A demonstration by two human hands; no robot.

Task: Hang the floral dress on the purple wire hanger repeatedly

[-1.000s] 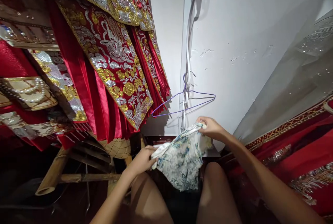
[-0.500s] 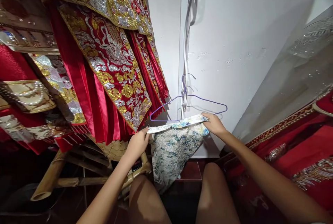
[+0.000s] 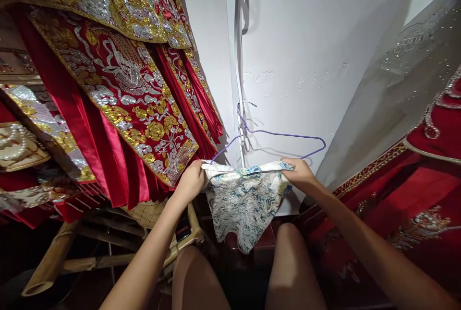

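Note:
A patterned cloth (image 3: 243, 199) in white, blue and green is stretched between my two hands, its body hanging down in folds above my knees. My left hand (image 3: 192, 180) pinches the left end of its white upper edge. The right end of that edge is gripped by my right hand (image 3: 299, 173). Just behind the cloth a thin purple wire hanger (image 3: 284, 134) hangs against the wall, its lower bar hidden by the fabric. The hanger's left corner meets the cloth edge beside my left hand; its right corner shows above my right hand.
Red costumes with gold and silver embroidery (image 3: 154, 123) hang at the left. A bamboo frame (image 3: 61, 252) stands below them, with a dark phone-like object (image 3: 183, 230) near my left knee. Red beaded fabric (image 3: 406, 204) lies at the right, and a white wall (image 3: 288, 36) rises ahead.
The cloth's upper edge has risen at the left along with my left hand, now covering the hanger's lower bar. The hanging part has swung up and spread. The view has shifted slightly right.

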